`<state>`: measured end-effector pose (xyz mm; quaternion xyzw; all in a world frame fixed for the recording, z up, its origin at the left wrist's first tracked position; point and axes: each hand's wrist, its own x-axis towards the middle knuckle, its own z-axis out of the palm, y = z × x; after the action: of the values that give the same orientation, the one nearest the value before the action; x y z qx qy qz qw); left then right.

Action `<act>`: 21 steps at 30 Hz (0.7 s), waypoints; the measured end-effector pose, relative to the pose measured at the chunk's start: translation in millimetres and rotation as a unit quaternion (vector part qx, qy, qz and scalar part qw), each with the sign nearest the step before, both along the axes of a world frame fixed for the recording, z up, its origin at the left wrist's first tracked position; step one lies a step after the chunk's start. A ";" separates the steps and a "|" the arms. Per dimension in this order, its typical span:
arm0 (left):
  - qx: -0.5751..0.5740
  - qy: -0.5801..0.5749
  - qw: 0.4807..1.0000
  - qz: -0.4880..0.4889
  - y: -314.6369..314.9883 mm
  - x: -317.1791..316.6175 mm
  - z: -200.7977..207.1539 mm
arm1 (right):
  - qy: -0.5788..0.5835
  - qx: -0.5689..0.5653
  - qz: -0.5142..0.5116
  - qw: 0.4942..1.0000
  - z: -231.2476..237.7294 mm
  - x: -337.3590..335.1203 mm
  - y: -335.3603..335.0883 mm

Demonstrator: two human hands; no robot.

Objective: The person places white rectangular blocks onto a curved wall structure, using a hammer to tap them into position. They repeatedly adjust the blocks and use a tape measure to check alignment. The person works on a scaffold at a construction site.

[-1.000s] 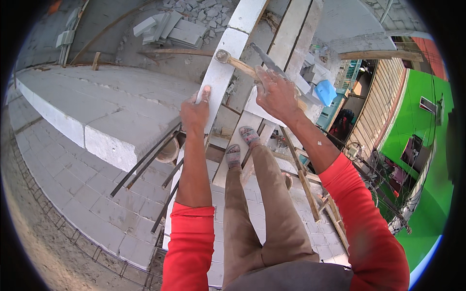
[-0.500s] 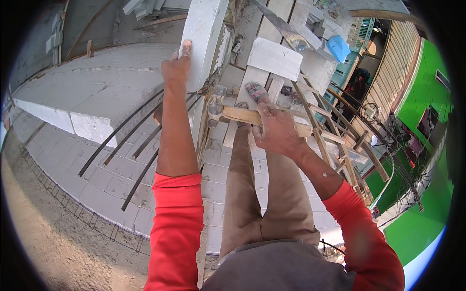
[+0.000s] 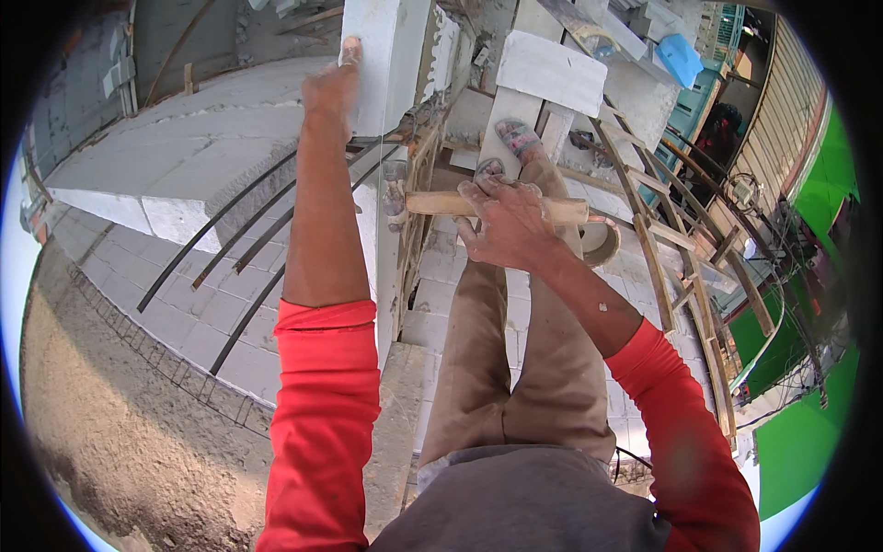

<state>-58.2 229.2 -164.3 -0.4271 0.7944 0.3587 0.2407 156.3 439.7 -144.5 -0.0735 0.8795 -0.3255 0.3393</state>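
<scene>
My left hand (image 3: 331, 97) reaches far forward to a long white aerated concrete block (image 3: 372, 69). Its thumb presses on the block's upper face; the other fingers are partly hidden along the left side. In my right hand (image 3: 508, 219) is a mallet with a flat wooden handle (image 3: 437, 202), held crosswise over my legs. Dusty grey, the mallet head (image 3: 394, 195) points left and is close to the wall's side, below the block's near end. I cannot tell if it touches the wall.
Several dark rebar rods (image 3: 241, 221) stick out left beneath my left forearm. A white block (image 3: 552, 74) lies on planks ahead of my sandalled feet (image 3: 517, 138). Wooden ladder-like framing (image 3: 658, 216) stands at the right, and a blue plastic item (image 3: 679, 61) lies at the far right.
My right hand and the mallet have shifted slightly, the handle now nearly level. The left hand stays on the block. The whole view has tilted, with the surroundings shifting.
</scene>
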 end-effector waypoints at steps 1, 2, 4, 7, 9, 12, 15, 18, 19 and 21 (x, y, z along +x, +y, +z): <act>0.000 -0.001 1.000 0.013 3.3 -1.1 2.2 | -0.006 0.005 -0.007 1.000 3.4 8.0 4.2; 0.003 0.003 1.000 0.012 4.6 -1.4 3.4 | -0.012 0.009 -0.013 1.000 8.4 16.3 8.8; 0.009 0.012 1.000 0.009 6.5 -0.7 5.9 | -0.063 0.015 -0.001 0.998 22.1 27.6 18.0; -0.024 0.030 0.998 -0.044 -2.7 -2.2 -1.7 | -0.169 0.013 0.060 0.984 38.1 39.7 25.6; -0.041 0.026 0.996 -0.079 -6.3 -9.8 -5.3 | -0.202 0.014 0.109 0.973 36.3 53.1 24.5; -0.017 0.027 0.991 -0.127 -4.2 -22.4 -4.9 | -0.098 -0.062 0.201 0.973 28.4 81.5 7.3; -0.010 0.011 0.990 -0.139 -17.9 -31.9 -14.7 | 0.016 -0.214 0.319 0.923 24.4 79.9 -49.8; -0.030 0.017 0.989 -0.141 -19.7 -31.4 -16.3 | 0.409 -0.092 0.454 0.786 19.0 86.8 -126.9; -0.040 0.025 0.989 -0.142 -18.3 -32.5 -13.8 | 0.656 0.087 0.462 0.591 7.8 101.4 -155.3; -0.028 0.008 0.988 -0.153 -10.0 -33.3 -10.1 | 0.828 0.401 0.392 -0.031 -0.1 112.3 -196.5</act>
<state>-91.5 219.2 -174.4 -0.3040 0.8620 0.2987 0.2743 268.6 243.2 -144.6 0.4756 -0.3550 -0.5562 0.5818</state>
